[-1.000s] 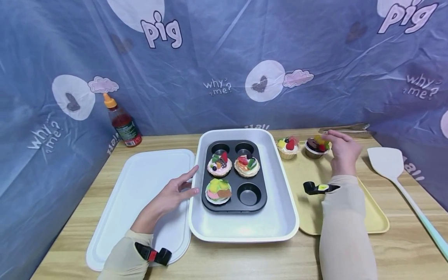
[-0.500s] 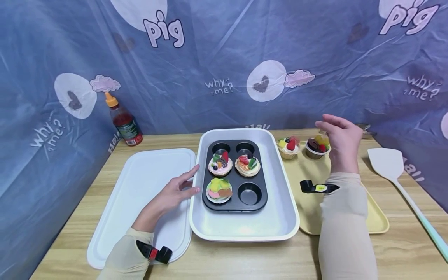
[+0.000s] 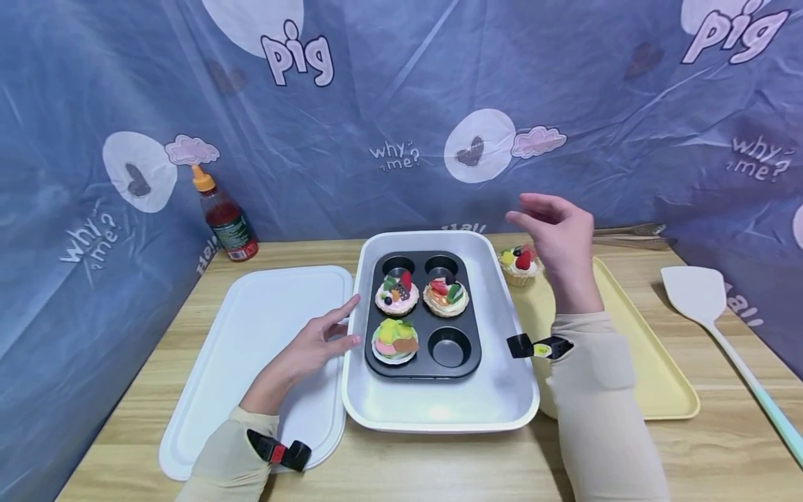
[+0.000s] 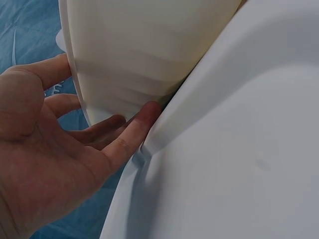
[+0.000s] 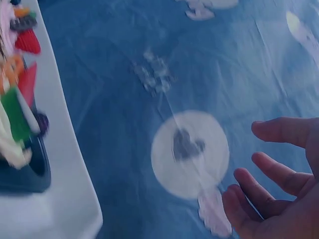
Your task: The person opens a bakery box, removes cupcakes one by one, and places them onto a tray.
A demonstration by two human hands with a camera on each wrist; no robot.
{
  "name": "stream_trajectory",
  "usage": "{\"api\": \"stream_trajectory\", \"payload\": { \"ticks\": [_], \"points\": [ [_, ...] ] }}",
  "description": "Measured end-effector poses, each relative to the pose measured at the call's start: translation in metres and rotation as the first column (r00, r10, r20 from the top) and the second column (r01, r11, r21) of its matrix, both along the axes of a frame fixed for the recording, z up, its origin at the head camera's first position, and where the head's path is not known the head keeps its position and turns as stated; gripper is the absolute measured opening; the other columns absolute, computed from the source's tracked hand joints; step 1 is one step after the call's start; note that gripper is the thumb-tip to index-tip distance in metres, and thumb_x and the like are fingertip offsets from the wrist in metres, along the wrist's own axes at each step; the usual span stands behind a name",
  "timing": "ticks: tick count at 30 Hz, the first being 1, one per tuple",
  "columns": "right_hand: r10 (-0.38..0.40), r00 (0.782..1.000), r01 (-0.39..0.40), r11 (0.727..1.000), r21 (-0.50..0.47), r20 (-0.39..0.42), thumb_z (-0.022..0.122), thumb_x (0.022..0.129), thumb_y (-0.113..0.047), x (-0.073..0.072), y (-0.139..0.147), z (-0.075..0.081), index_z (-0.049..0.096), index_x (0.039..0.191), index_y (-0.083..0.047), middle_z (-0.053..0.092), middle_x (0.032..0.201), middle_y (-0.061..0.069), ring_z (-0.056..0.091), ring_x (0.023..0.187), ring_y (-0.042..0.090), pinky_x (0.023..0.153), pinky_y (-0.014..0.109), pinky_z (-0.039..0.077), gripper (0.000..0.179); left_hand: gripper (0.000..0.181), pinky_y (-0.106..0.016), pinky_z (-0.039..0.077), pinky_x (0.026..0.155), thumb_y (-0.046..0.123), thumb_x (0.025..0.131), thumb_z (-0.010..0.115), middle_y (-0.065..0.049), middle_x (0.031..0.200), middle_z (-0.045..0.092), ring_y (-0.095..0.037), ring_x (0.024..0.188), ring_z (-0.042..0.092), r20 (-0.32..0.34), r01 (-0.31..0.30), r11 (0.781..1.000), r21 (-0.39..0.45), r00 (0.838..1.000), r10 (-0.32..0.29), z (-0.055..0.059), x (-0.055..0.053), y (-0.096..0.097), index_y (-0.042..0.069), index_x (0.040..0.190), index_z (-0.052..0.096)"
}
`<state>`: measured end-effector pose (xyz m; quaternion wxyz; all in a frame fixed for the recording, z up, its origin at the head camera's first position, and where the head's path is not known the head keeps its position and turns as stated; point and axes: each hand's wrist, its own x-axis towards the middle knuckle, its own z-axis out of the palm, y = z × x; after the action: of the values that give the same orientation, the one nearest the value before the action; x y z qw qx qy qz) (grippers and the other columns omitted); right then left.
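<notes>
My left hand (image 3: 314,352) rests its fingers against the outer left wall of the deep white tray (image 3: 508,411); the left wrist view shows the fingertips touching that wall. My right hand (image 3: 561,240) hovers above the back of the yellow tray (image 3: 652,369), holding nothing, thumb and fingers apart. A fruit tart (image 3: 519,263) sits just below and left of it; the chocolate cupcake is hidden behind the hand. Inside the white tray lies a black muffin tin (image 3: 423,366). It carries a pink-cream tart (image 3: 397,295), an orange-slice tart (image 3: 445,297) and a yellow-topped tart (image 3: 394,341).
A flat white tray (image 3: 263,300) lies on the left, partly under my left arm. A sauce bottle (image 3: 230,226) stands at the back left. Metal tongs (image 3: 630,236) lie at the back right, and a white spatula (image 3: 696,293) along the right.
My right hand has risen from beside the chocolate cupcake and moved left, toward the fruit tart; the cupcake stayed on the yellow tray before being hidden. My left hand has stayed put.
</notes>
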<state>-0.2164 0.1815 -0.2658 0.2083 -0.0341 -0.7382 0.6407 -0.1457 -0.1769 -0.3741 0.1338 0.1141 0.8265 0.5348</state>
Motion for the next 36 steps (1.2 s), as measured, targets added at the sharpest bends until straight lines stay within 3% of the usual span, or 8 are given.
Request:
{"api": "stream_trajectory", "payload": {
  "ticks": [3,7,13,19,24,31,36],
  "points": [
    [0.049,0.999,-0.048,0.998,0.029,-0.016,0.081,0.085,-0.008,0.005,-0.017,0.002,0.071,0.120,-0.001,0.067,0.092,-0.017,0.063,0.093,0.004,0.079,0.014,0.051,0.037,0.070,-0.060,0.032,0.115,0.014,0.100,0.064,-0.017,0.166,0.023,-0.044,0.136,0.048,0.002,-0.003,1.000,0.002,1.000,0.003,0.000,0.000,0.000,0.013,0.160,0.028],
    [0.122,0.992,-0.120,0.991,0.059,-0.029,0.080,0.086,-0.010,0.010,-0.039,0.001,0.069,0.121,0.001,0.070,0.104,-0.003,0.065,0.099,0.009,0.085,0.016,0.052,0.038,0.070,-0.060,0.033,0.115,0.016,0.100,0.064,-0.017,0.167,0.023,-0.043,0.136,0.048,0.005,-0.004,1.000,0.003,1.000,0.004,-0.001,0.000,0.000,0.014,0.160,0.028],
    [0.263,0.965,-0.262,0.955,0.138,0.009,0.077,0.089,-0.012,0.011,-0.066,-0.011,0.063,0.128,0.001,0.067,0.125,0.017,0.064,0.115,0.023,0.101,0.031,0.052,0.043,0.071,-0.058,0.037,0.113,0.015,0.100,0.064,-0.016,0.167,0.022,-0.044,0.138,0.046,0.008,0.001,1.000,0.019,1.000,-0.001,-0.002,0.000,0.002,0.013,0.160,0.027],
    [0.367,0.928,-0.373,0.915,0.153,0.063,0.077,0.090,-0.016,0.011,-0.080,-0.027,0.062,0.130,-0.002,0.065,0.129,0.018,0.063,0.119,0.028,0.105,0.042,0.050,0.045,0.071,-0.057,0.038,0.112,0.015,0.099,0.064,-0.015,0.167,0.022,-0.044,0.138,0.047,0.009,0.006,1.000,0.026,1.000,-0.006,-0.004,0.000,0.003,0.014,0.160,0.027],
    [0.398,0.911,-0.411,0.896,0.169,0.105,0.078,0.089,-0.021,0.011,-0.087,-0.039,0.061,0.132,-0.006,0.065,0.130,0.016,0.063,0.121,0.029,0.106,0.043,0.049,0.048,0.071,-0.059,0.032,0.116,0.015,0.100,0.064,-0.015,0.167,0.021,-0.046,0.140,0.044,0.014,0.009,0.999,0.032,1.000,-0.009,-0.005,-0.001,0.001,0.013,0.160,0.027],
    [0.445,0.891,-0.454,0.877,0.156,0.093,0.080,0.086,-0.011,0.009,-0.096,-0.052,0.060,0.132,-0.002,0.065,0.130,0.018,0.064,0.118,0.032,0.104,0.041,0.051,0.051,0.071,-0.059,0.027,0.119,0.016,0.100,0.064,-0.014,0.168,0.020,-0.049,0.145,0.035,0.030,0.015,1.000,0.027,0.999,-0.016,-0.003,-0.003,0.000,0.016,0.160,0.027],
    [0.477,0.870,-0.492,0.848,0.195,0.122,0.081,0.085,-0.015,0.006,-0.105,-0.058,0.059,0.134,-0.003,0.063,0.133,0.019,0.062,0.123,0.034,0.106,0.041,0.049,0.055,0.071,-0.058,0.030,0.117,0.016,0.100,0.064,-0.015,0.168,0.021,-0.047,0.143,0.039,0.032,0.011,1.000,0.023,0.999,-0.012,-0.001,-0.003,-0.004,0.016,0.160,0.026]
  ]
}}
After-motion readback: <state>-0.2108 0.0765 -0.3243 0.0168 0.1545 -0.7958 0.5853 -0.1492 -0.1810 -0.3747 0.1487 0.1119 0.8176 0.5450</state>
